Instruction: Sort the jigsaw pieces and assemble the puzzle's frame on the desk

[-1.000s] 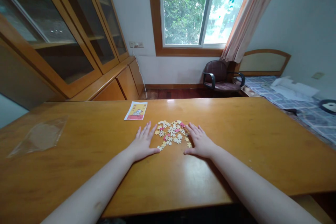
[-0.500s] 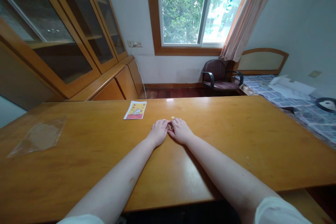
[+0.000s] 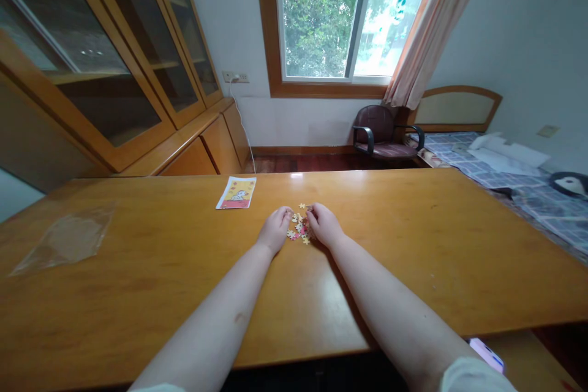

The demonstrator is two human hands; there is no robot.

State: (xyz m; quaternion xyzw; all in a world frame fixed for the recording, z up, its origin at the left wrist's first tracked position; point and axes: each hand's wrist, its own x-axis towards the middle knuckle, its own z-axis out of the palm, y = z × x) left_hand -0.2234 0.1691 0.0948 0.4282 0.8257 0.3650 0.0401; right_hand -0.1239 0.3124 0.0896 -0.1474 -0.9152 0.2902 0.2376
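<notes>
While left hand [image 3: 274,229] and right hand [image 3: 325,226] curl beside puzzle pieces [image 3: 299,228], I cannot tell grip; advise light, low fingertip contact.

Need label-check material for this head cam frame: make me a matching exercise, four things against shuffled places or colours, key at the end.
Column one:
1. Puzzle pieces
2. Picture card
3. Plastic bag
4. Armchair

Column two:
A. See-through, on the left part of the table
B. Dark red-brown, beyond the table's far edge
C. Between the left hand and the right hand
D. Printed yellow and pink, with a white border

Pairs: 1-C; 2-D; 3-A; 4-B
</notes>
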